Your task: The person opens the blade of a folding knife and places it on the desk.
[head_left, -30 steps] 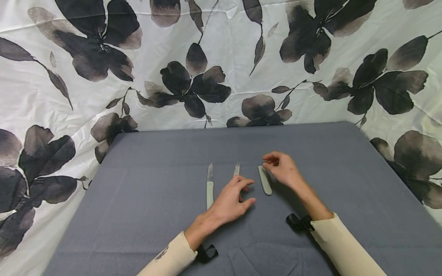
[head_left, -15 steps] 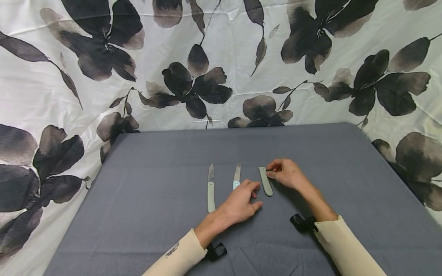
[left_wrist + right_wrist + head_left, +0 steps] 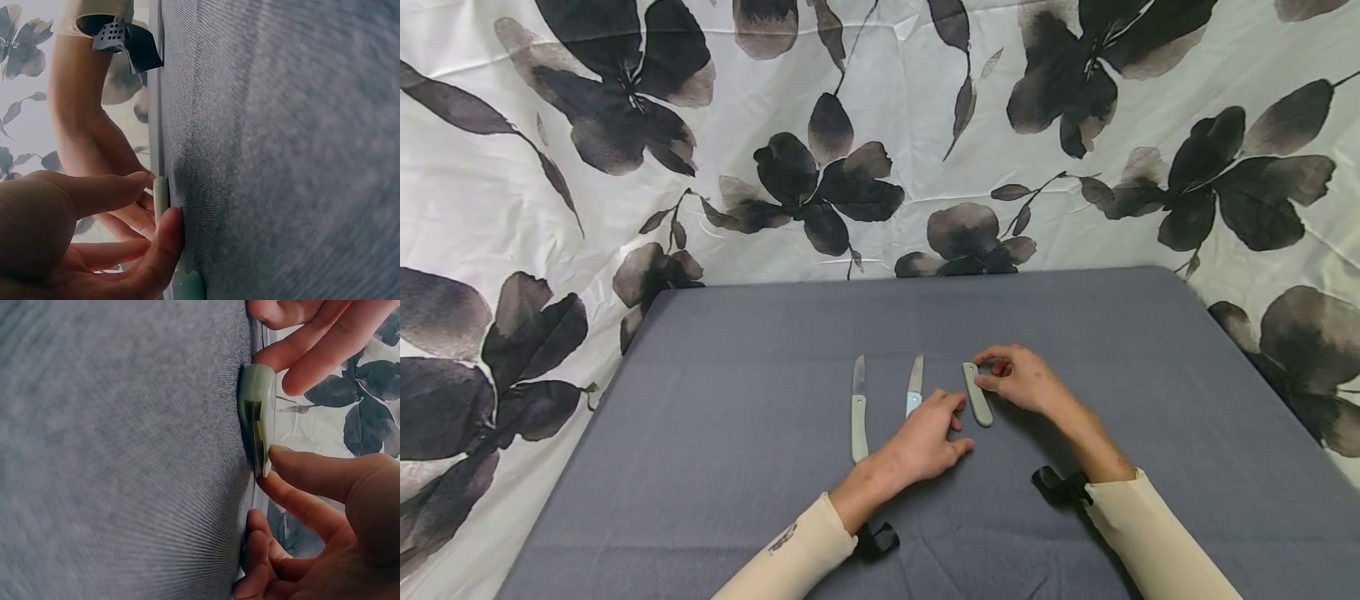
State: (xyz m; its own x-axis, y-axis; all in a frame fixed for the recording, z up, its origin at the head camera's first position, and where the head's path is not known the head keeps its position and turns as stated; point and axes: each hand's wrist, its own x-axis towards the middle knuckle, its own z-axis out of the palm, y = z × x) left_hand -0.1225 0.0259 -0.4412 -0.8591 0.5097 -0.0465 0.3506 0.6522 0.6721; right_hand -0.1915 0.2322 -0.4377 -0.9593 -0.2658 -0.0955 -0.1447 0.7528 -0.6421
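Observation:
A folded pocket knife (image 3: 978, 402) with a pale green handle lies between my two hands. My right hand (image 3: 1021, 380) pinches its far end, thumb and index fingertip at the end in the right wrist view. My left hand (image 3: 919, 443) is low over the cloth, just left of that knife, fingers loosely bent and holding nothing. Partly covered by the left hand, a second pocket knife (image 3: 913, 402) with a light blue handle has its blade out. Further left lies a third pocket knife (image 3: 858, 421), pale green, also with its blade out; the left wrist hides its near end.
Grey cloth (image 3: 737, 433) covers the table under the knives. A white sheet (image 3: 685, 217) with dark flowers hangs behind it. A black wrist mount (image 3: 1060, 487) sits under the right cuff, another (image 3: 877, 542) under the left.
My right hand has come down onto the far end of the folded knife. My left hand has slid slightly right, uncovering part of the blue handle. The three knives lie about where they were.

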